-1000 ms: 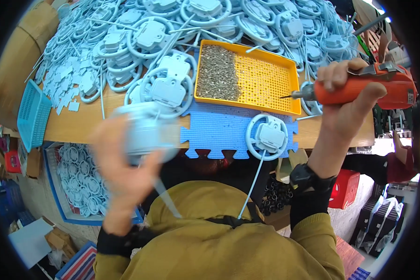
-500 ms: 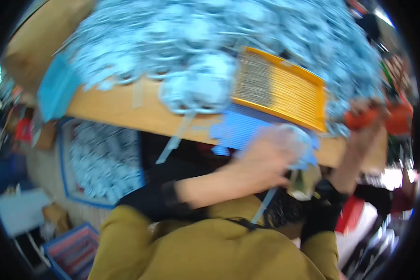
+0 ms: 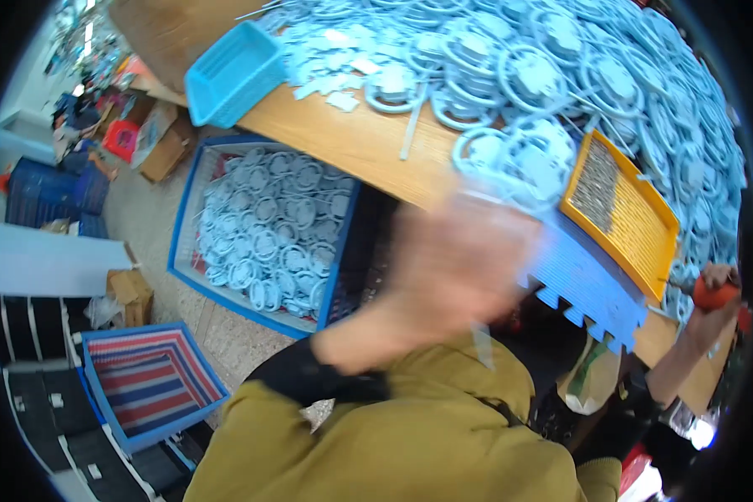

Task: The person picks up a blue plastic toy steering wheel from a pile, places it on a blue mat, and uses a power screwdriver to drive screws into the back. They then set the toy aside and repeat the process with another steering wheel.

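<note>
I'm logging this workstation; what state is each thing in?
Yellow tray: partly filled with small metal pieces.
Turquoise basket: open.
Large crate: open, filled with round blue parts.
Striped crate: open.
Tabletop ring parts: heaped.
Blue mat: flat.
Orange tool: held in the right hand; on or off unclear.
Left hand: blurred, grip unclear.

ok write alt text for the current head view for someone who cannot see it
A person's blurred left hand is near the edge of a table heaped with light-blue ring-shaped parts; whether it holds anything is unclear. The right hand grips an orange tool by a yellow tray of small metal pieces. Similar parts fill a blue-rimmed crate.
</note>
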Demonstrator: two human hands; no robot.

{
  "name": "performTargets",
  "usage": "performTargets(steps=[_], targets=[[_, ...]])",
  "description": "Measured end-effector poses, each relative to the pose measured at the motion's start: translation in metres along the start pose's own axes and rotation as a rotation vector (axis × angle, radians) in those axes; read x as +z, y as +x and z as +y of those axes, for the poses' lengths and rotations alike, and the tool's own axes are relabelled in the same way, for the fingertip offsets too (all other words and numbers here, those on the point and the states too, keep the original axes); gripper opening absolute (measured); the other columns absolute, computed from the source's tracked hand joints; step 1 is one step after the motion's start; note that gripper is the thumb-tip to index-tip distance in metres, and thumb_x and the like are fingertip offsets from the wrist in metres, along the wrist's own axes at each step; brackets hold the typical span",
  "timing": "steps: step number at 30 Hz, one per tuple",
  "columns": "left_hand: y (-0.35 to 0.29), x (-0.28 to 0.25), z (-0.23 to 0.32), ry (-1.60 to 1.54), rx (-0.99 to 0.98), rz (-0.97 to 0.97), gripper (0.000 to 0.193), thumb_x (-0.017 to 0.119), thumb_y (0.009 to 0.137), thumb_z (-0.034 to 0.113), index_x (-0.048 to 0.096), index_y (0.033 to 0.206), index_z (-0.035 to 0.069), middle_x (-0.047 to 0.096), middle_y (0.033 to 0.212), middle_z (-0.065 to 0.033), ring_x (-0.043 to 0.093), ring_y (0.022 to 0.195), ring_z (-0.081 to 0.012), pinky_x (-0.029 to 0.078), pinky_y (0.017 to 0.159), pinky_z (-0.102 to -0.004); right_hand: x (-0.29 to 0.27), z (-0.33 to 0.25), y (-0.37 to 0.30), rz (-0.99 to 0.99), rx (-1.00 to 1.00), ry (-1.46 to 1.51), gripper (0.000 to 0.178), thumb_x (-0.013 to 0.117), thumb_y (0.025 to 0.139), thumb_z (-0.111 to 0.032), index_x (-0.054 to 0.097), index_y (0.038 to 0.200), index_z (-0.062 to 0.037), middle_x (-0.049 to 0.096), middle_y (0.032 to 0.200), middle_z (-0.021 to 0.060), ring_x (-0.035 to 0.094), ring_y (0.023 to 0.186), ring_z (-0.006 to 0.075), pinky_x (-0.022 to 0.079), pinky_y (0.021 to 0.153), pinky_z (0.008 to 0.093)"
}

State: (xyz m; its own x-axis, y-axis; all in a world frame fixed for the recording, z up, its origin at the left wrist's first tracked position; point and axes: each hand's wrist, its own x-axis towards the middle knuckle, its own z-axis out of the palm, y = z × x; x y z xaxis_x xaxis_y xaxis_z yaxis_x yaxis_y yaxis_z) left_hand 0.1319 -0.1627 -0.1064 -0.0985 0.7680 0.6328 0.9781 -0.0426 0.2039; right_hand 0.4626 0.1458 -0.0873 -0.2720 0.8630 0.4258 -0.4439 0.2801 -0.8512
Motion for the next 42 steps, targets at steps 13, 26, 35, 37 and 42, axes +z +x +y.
performTargets(steps=[13, 26, 35, 37, 42], targets=[[-0.351, 0.068, -0.395, 0.573, -0.667, -0.726, 0.079, 0.068, 0.075, 0.048, 0.045, 0.134, 0.001, 0.046, 0.131, -0.0265, 0.044, 0.120, -0.0417, 0.039, 0.097, -0.0472, 0.101, -0.022, -0.029, 0.173, -0.063, -0.187, 0.031, 0.064, 0.089, -0.030, 0.049, 0.098, -0.0047, 0.055, 0.069, 0.0061, 0.056, 0.060, 0.0141, 0.047, 0.054, 0.0287], [-0.275, 0.350, -0.356, 0.010, -0.410, -0.764, 0.067, 0.062, 0.078, 0.047, 0.051, 0.126, 0.002, 0.053, 0.120, -0.0250, 0.050, 0.112, -0.0403, 0.043, 0.090, -0.0450, 0.152, -0.006, -0.053, 0.230, -0.048, -0.161, 0.032, 0.065, 0.088, -0.029, 0.045, 0.097, -0.0053, 0.055, 0.068, 0.0039, 0.054, 0.056, 0.0106, 0.046, 0.052, 0.0243], [-0.290, 0.391, -0.297, -0.264, -0.481, -0.769, 0.059, 0.058, 0.080, 0.046, 0.056, 0.120, 0.003, 0.058, 0.112, -0.0238, 0.055, 0.106, -0.0393, 0.045, 0.085, -0.0434, 0.152, 0.001, -0.044, 0.226, -0.004, -0.039, 0.034, 0.071, 0.083, -0.032, 0.052, 0.092, -0.0049, 0.056, 0.069, 0.0019, 0.057, 0.058, 0.0096, 0.047, 0.053, 0.0232], [-0.313, 0.381, -0.285, -0.308, -0.547, -0.762, 0.058, 0.057, 0.080, 0.046, 0.057, 0.119, 0.003, 0.059, 0.110, -0.0236, 0.056, 0.104, -0.0391, 0.046, 0.084, -0.0430, 0.148, 0.006, -0.039, 0.217, -0.020, -0.004, 0.029, 0.069, 0.085, -0.028, 0.052, 0.091, -0.0050, 0.056, 0.070, 0.0016, 0.057, 0.057, 0.0098, 0.046, 0.051, 0.0234], [-0.450, 0.251, -0.293, -0.282, -0.860, -0.693, 0.055, 0.054, 0.081, 0.045, 0.060, 0.116, 0.003, 0.062, 0.106, -0.0229, 0.058, 0.101, -0.0385, 0.048, 0.081, -0.0421, 0.114, 0.004, -0.029, 0.168, -0.163, 0.021, 0.025, 0.062, 0.090, -0.022, 0.051, 0.099, -0.0020, 0.057, 0.072, 0.0065, 0.056, 0.060, 0.0152, 0.048, 0.055, 0.0284]])
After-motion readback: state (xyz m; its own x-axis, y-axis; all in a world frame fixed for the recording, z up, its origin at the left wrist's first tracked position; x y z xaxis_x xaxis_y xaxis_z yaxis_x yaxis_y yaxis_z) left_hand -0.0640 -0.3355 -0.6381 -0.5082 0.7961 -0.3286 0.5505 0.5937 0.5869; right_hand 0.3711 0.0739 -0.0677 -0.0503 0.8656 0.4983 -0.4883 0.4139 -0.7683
